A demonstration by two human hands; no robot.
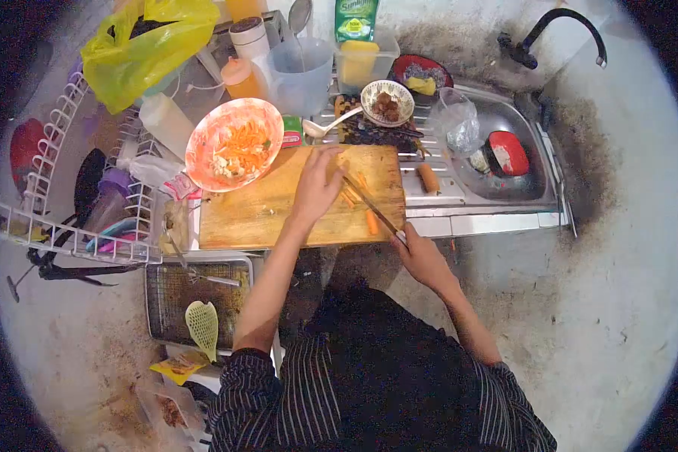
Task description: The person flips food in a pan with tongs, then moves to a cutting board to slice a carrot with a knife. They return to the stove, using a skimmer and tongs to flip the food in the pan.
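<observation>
My right hand point(420, 258) is closed round the handle of a knife point(374, 209), whose blade points up and left over a wooden cutting board point(256, 218). Near the blade's tip is my left hand point(318, 184), its fingers apart and nothing seen in it. Thin carrot strips point(349, 197) lie on the board beside the blade, and a short carrot piece point(371, 222) rests by its right part. An orange-and-white bowl point(256, 120) with shredded carrot and pale bits overlaps the board's upper left corner.
Right of the board, a carrot piece point(428, 178) lies on the drainboard beside a sink point(535, 184) holding a red sponge-like item point(509, 154). A ladle point(331, 124) and patterned bowl point(387, 103) stand behind. A white dish rack point(45, 147) is at left.
</observation>
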